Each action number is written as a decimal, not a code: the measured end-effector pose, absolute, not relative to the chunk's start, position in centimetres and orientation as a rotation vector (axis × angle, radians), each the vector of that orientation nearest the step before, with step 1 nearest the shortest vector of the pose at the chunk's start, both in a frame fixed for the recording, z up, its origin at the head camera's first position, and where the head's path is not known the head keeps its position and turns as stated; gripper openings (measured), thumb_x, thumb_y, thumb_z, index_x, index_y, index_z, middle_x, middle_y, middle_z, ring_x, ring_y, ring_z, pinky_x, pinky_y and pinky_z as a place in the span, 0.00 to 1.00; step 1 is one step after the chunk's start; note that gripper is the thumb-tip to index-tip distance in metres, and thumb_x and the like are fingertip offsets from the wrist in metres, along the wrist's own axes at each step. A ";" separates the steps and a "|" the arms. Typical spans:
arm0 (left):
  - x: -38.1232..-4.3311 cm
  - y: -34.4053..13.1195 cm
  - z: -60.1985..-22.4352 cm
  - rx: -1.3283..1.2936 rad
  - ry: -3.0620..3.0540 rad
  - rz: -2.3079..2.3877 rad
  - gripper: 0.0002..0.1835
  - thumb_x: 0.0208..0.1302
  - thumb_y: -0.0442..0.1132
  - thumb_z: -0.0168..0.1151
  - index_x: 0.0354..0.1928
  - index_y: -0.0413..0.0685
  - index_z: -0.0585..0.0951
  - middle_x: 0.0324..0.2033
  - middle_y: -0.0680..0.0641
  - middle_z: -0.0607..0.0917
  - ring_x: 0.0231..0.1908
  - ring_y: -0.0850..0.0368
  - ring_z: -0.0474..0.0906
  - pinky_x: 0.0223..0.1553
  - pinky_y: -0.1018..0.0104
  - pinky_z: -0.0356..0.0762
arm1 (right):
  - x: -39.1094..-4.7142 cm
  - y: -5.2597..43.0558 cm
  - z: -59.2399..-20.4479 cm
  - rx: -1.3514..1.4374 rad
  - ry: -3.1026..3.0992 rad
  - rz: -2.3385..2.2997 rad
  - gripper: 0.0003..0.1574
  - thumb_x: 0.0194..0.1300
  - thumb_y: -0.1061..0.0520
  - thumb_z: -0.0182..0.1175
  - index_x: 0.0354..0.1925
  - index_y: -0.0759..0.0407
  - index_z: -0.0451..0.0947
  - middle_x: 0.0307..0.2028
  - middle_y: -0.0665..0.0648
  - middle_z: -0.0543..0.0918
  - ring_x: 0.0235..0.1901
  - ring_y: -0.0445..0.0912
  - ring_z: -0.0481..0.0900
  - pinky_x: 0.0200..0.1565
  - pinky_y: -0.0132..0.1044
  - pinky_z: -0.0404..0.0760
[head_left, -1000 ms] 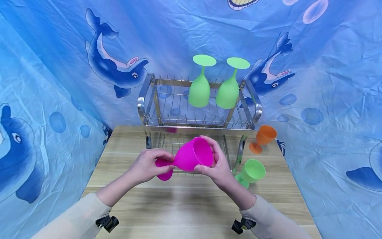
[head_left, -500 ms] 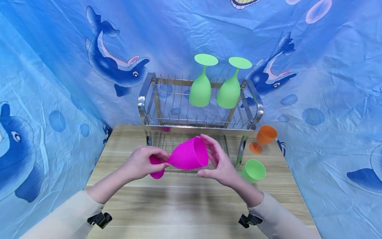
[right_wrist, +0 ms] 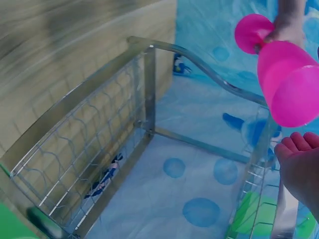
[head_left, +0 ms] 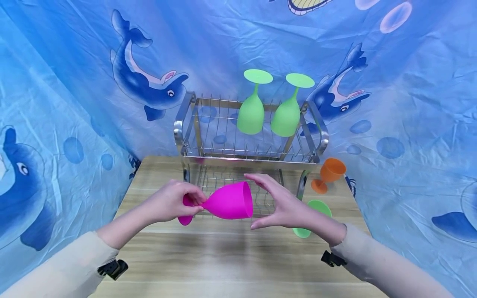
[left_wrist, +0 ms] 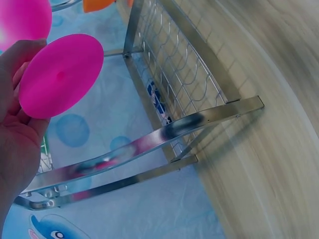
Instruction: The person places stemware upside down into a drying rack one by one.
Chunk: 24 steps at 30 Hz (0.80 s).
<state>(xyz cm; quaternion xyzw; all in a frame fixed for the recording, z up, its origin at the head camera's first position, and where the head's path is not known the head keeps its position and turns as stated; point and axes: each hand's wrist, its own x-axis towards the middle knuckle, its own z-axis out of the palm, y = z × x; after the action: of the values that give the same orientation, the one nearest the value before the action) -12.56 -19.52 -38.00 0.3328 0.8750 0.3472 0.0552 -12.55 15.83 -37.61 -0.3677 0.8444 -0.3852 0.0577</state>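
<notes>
A magenta plastic goblet [head_left: 229, 201] lies sideways in the air before the rack, its mouth facing right. My left hand [head_left: 175, 201] pinches its stem between thumb and fingers, close to the round foot. In the left wrist view the flat underside of the goblet's foot [left_wrist: 62, 74] faces the camera, hiding part of the fingers. My right hand [head_left: 285, 203] is spread beside the goblet's rim, thumb below and fingers above, holding nothing. The right wrist view shows a gap between the right fingertips [right_wrist: 299, 142] and the bowl.
A two-tier metal dish rack [head_left: 249, 160] stands at the back of the wooden table [head_left: 223, 265]. Upside down on its top tier are two green goblets [head_left: 251, 114] [head_left: 286, 116]. To its right stand an orange goblet [head_left: 333, 169] and another green goblet [head_left: 320, 207], partly behind my right forearm.
My right hand has let go of the goblet's bowl and moved right, its fingers opening. The left hand has carried the goblet leftward and turned it more level.
</notes>
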 end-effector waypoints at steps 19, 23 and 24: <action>-12.9 -19.4 -38.3 0.973 2.611 1.029 0.08 0.61 0.34 0.80 0.40 0.51 0.91 0.31 0.61 0.89 0.32 0.70 0.84 0.35 0.71 0.87 | -13.5 13.9 -38.5 -1.318 2.605 -1.050 0.67 0.49 0.39 0.87 0.78 0.53 0.64 0.73 0.53 0.73 0.70 0.50 0.74 0.62 0.54 0.85; -12.9 -19.3 -38.3 0.975 2.612 1.027 0.08 0.61 0.33 0.80 0.40 0.51 0.91 0.31 0.61 0.89 0.32 0.70 0.84 0.35 0.71 0.87 | -13.7 13.7 -38.7 -1.345 2.607 -1.057 0.62 0.50 0.44 0.87 0.76 0.54 0.66 0.69 0.53 0.75 0.66 0.48 0.77 0.61 0.49 0.86; -12.9 -19.3 -38.3 0.976 2.610 1.028 0.09 0.61 0.32 0.80 0.40 0.51 0.91 0.31 0.61 0.89 0.32 0.70 0.84 0.35 0.71 0.87 | -13.7 13.7 -38.7 -1.345 2.609 -1.058 0.61 0.50 0.44 0.87 0.75 0.54 0.67 0.69 0.53 0.76 0.66 0.48 0.77 0.60 0.48 0.86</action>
<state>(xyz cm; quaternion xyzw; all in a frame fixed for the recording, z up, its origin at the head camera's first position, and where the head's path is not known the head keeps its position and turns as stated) -12.91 -19.32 -38.25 0.3274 0.8755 0.3449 0.0854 -13.73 13.69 -38.75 -0.4310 0.8361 -0.3392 0.0109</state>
